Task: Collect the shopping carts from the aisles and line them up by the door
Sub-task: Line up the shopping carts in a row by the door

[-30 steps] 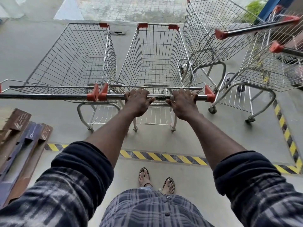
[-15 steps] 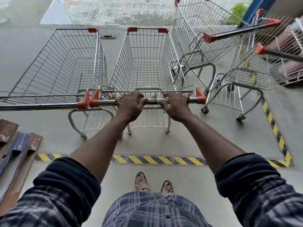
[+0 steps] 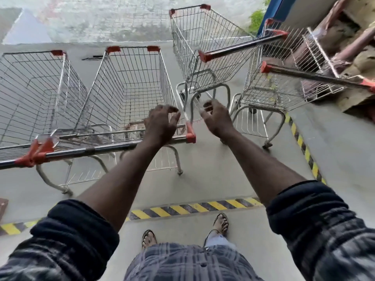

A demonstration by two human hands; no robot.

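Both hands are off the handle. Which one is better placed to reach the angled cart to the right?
Right, probably. The right hand hovers open beyond the red end cap, beside the angled cart; the left hand is over the parked cart's handle.

This looks like the entrance apron of a supermarket or a similar shop, at the edge between the building and the street. Several wire shopping carts (image 3: 129,88) with red plastic corners and handle ends stand on a smooth grey concrete floor (image 3: 213,171). Yellow-and-black hazard stripes (image 3: 192,207) mark off a bay on that floor. Beyond it lies weathered paving (image 3: 101,23) in daylight, with a blue post (image 3: 272,19) and some greenery (image 3: 256,19) beside it. Cardboard (image 3: 363,11) is piled at the right.
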